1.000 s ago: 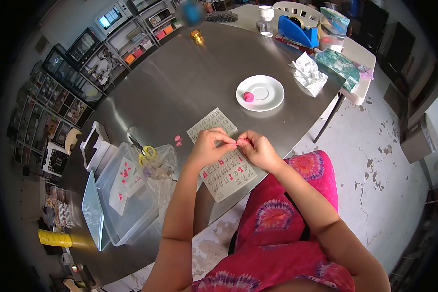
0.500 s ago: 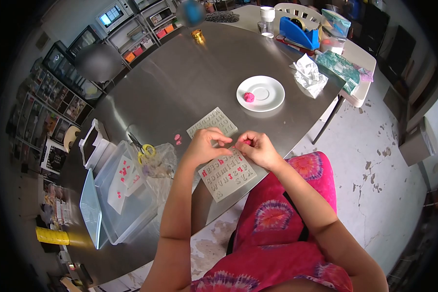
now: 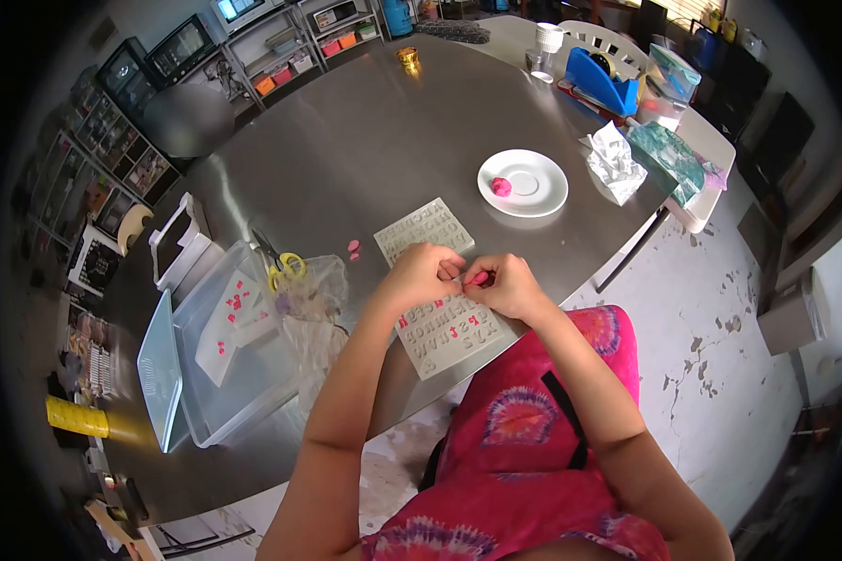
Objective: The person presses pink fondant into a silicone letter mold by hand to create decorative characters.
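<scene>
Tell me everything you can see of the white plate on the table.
The white plate is round, smooth and faintly glossy, perhaps ceramic, with a shallow ringed centre like a saucer's. It lies flat, right side up, on the grey metal-looking table, near the crumpled white paper but apart from it. A pink lump rests on its left side in view. Neither the left hand nor the right hand touches it.
</scene>
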`<move>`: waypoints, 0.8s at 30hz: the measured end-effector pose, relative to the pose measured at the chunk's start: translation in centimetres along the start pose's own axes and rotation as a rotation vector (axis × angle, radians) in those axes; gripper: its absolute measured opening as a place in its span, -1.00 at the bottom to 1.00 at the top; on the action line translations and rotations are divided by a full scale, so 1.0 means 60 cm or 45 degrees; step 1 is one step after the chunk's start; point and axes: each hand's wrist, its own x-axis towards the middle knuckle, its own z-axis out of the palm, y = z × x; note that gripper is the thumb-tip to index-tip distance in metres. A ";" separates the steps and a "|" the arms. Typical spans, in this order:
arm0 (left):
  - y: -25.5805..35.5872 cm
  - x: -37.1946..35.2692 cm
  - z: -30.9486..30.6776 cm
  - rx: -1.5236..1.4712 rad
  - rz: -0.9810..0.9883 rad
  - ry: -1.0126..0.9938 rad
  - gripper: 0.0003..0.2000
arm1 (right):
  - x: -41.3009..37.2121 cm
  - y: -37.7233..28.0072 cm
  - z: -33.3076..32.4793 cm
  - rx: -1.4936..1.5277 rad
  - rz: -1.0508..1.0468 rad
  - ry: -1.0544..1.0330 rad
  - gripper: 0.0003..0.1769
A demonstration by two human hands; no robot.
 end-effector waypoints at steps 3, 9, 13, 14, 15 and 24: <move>0.002 0.000 0.005 0.011 -0.009 0.039 -0.66 | 0.002 -0.003 0.005 -0.081 0.025 -0.010 -0.87; 0.001 0.002 0.007 0.063 -0.045 0.074 -0.66 | 0.005 -0.002 0.006 -0.193 -0.059 0.079 -0.85; -0.003 0.004 0.008 0.014 -0.087 0.075 -0.63 | 0.018 -0.015 -0.027 0.064 0.160 -0.249 -0.87; -0.005 0.005 0.008 0.004 -0.088 0.081 -0.63 | 0.020 -0.015 -0.029 0.153 0.151 -0.305 -0.87; -0.005 0.005 0.007 0.002 -0.089 0.068 -0.62 | 0.020 -0.015 -0.028 0.144 0.154 -0.311 -0.87; -0.018 0.009 0.005 -0.030 -0.115 0.042 -0.59 | 0.026 -0.027 -0.013 -0.054 0.246 -0.198 -0.86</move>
